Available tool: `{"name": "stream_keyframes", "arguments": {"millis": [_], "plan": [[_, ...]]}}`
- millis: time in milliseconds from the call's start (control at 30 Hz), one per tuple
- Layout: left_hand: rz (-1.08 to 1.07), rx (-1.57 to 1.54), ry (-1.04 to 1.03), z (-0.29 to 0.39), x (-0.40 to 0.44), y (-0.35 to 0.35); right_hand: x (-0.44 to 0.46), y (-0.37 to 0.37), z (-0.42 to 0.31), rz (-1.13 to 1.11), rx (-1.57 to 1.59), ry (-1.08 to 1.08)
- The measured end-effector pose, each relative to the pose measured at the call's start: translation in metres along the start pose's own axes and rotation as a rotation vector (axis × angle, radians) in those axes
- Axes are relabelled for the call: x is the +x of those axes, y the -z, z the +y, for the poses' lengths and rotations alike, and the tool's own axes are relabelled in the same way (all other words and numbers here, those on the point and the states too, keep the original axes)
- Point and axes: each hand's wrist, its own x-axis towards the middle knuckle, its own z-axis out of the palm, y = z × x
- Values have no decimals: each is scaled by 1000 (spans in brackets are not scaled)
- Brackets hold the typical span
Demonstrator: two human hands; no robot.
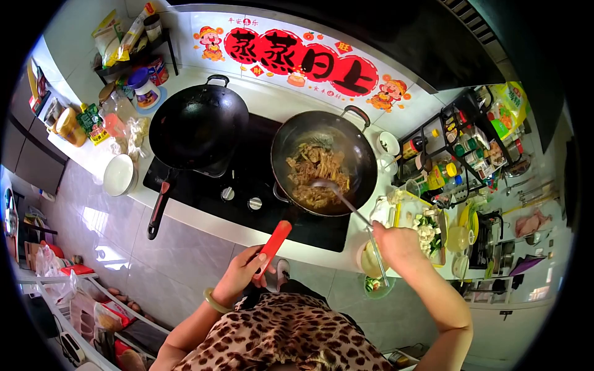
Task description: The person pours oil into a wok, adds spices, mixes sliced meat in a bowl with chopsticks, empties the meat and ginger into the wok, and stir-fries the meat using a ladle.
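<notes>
My right hand [398, 248] is closed around the long metal handle of a ladle [354, 211]. The ladle's head rests in the browned food [317, 170] inside the right wok [281, 141], which sits on the black stove [308, 234]. In front of the stove, my left hand [241, 272] grips a flat red object [274, 245], perhaps a phone or case, which I cannot make out for certain. A second black wok [198, 127], with nothing visible inside, stands on the left burner.
A white bowl [120, 175] stands at the counter's left end. Cut vegetables [427, 235] lie on a board at the right, near a bottle rack [455, 145]. A glass bowl of chopped food [377, 285] is below the counter edge. A wire shelf [93, 290] is lower left.
</notes>
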Motion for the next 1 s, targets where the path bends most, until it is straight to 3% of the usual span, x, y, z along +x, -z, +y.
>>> {"name": "stream_keyframes", "arguments": {"millis": [167, 267, 400, 467, 600, 733, 867, 1000], "plan": [[0, -20, 31, 3, -1, 1, 58, -24, 10, 223, 4, 4], [-7, 15, 19, -1, 0, 3, 56, -36, 43, 187, -12, -62], [-6, -8, 6, -1, 0, 1, 0, -20, 24, 41, -54, -10], [-14, -13, 10, -5, 1, 3, -6, -21, 6, 104, 8, 78], [-2, -1, 22, 0, 0, 2, 32, -17, 20, 219, 79, 30], [-13, -7, 2, -2, 0, 3, 10, -18, 49, 90, -10, -72], [-23, -12, -1, -1, 0, 2, 4, 0, 44, 124, -9, -36], [-12, 3, 23, -1, -1, 2, 49, -18, 35, 295, 100, 9]]}}
